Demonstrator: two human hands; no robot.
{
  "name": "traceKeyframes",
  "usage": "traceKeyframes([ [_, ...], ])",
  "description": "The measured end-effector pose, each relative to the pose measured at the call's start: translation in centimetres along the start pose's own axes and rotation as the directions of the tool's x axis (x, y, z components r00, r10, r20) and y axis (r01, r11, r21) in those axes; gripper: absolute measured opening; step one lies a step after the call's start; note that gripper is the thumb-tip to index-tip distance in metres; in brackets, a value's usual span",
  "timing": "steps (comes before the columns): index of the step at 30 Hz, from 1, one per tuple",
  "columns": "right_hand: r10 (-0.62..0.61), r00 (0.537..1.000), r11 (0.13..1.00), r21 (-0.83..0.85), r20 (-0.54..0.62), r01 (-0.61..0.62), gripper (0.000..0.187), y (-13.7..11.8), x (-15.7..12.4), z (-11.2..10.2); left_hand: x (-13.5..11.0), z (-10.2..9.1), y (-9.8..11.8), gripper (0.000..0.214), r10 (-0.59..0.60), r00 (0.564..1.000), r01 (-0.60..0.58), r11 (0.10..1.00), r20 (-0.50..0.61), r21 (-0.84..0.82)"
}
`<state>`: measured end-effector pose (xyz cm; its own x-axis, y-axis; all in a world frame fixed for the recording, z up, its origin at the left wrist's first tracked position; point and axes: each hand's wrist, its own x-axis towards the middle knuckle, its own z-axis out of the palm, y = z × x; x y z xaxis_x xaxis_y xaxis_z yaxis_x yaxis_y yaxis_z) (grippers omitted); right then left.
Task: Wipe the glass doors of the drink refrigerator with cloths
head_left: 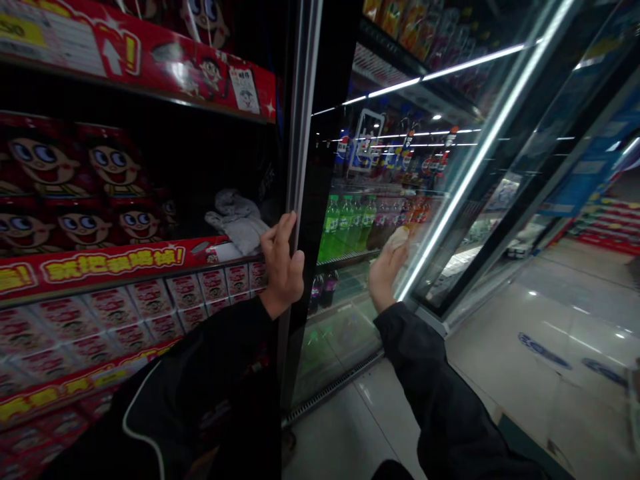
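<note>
My left hand (284,267) is at the upright metal edge of a glass cooler door (345,320), fingers on its near side and thumb against the frame. In my right hand (386,272) is a pale, bunched cloth (399,238), pressed to the glass. A white plastic handle (367,140) sits higher on the door. Left of my left hand, a crumpled grey-white rag (237,217) lies on the shelf.
Shelves at left hold red packs (115,160) with cartoon faces and rows of small cartons (107,310). Green bottles (345,220) show in the glass. Another door frame (450,293) and a shiny tiled floor (540,353) lie to the right.
</note>
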<state>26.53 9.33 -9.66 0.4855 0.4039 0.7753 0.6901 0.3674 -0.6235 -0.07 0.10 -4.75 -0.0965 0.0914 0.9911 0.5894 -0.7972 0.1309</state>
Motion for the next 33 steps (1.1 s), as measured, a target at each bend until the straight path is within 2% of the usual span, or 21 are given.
traceKeyframes([
  [2,-0.035,0.999,0.999,0.014,0.019,0.035,0.077,-3.3,-1.6,0.1,0.0,0.1,0.0,0.064,-0.001,1.000,0.001,0.999,-0.012,-0.033],
  [4,-0.171,0.984,0.985,0.041,0.046,0.169,0.072,-7.1,-4.1,-0.2,-0.1,0.1,-0.1,0.064,0.006,1.000,-0.008,0.998,-0.022,-0.063],
  [5,-0.268,0.961,0.963,0.056,0.062,0.265,0.070,-9.0,-5.5,-0.5,-0.1,0.1,-0.1,0.065,0.008,1.000,-0.010,0.997,-0.023,-0.072],
  [8,-0.530,0.840,0.848,0.105,0.121,0.520,0.071,-13.4,-9.7,-1.5,0.0,0.0,-0.2,0.067,0.007,1.000,-0.007,0.998,-0.011,-0.069],
  [10,-0.629,0.763,0.777,0.141,0.149,0.613,0.074,-14.6,-11.4,-1.9,0.0,-0.2,-0.3,0.067,0.007,1.000,-0.007,0.998,-0.002,-0.064],
  [12,-0.687,0.715,0.726,0.160,0.129,0.669,0.075,-14.3,-11.9,-1.7,0.0,-0.5,-0.4,0.068,0.015,1.000,-0.014,0.999,0.006,-0.049],
  [14,-0.750,0.659,0.659,0.159,0.059,0.735,0.073,-13.0,-11.2,-1.3,0.0,-0.6,-0.5,0.068,0.025,1.000,-0.025,0.999,0.012,-0.020],
  [16,-0.819,0.573,0.565,0.158,-0.010,0.810,0.065,-11.0,-9.9,-0.8,0.0,-0.6,-0.5,0.067,0.031,0.999,-0.031,0.999,0.017,0.015],
  [18,-0.867,0.498,0.488,0.150,-0.032,0.860,0.056,-8.6,-8.5,-0.4,0.0,-0.5,-0.5,0.065,0.028,0.999,-0.029,0.999,0.024,0.042],
  [20,-0.886,0.463,0.457,0.123,-0.022,0.881,0.050,-5.9,-7.3,0.0,0.0,-0.4,-0.5,0.065,0.016,0.999,-0.018,0.998,0.029,0.059],
  [21,-0.884,0.468,0.464,0.109,-0.012,0.879,0.048,-4.5,-6.7,0.1,0.0,-0.3,-0.5,0.065,0.013,1.000,-0.014,0.998,0.027,0.061],
  [22,-0.867,0.499,0.497,0.101,0.006,0.862,0.046,-3.0,-6.2,0.2,0.0,-0.3,-0.5,0.065,0.013,1.000,-0.015,0.998,0.024,0.057],
  [26,-0.651,0.754,0.759,0.075,0.089,0.647,0.054,2.3,-3.9,0.1,0.0,-0.2,-0.5,0.064,0.032,0.999,-0.032,0.999,0.003,0.018],
  [27,-0.587,0.804,0.810,0.059,0.092,0.584,0.057,3.2,-3.3,-0.1,0.0,-0.2,-0.5,0.065,0.033,0.999,-0.033,0.999,0.000,0.015],
  [30,-0.431,0.900,0.902,0.026,0.066,0.430,0.067,5.1,-1.5,-1.0,0.0,-0.2,-0.5,0.065,0.019,1.000,-0.019,0.999,0.008,0.030],
  [33,-0.257,0.965,0.966,0.014,0.052,0.257,0.074,5.5,0.2,-2.0,-0.1,-0.3,-0.5,0.064,0.008,1.000,-0.009,0.999,0.019,0.048],
])
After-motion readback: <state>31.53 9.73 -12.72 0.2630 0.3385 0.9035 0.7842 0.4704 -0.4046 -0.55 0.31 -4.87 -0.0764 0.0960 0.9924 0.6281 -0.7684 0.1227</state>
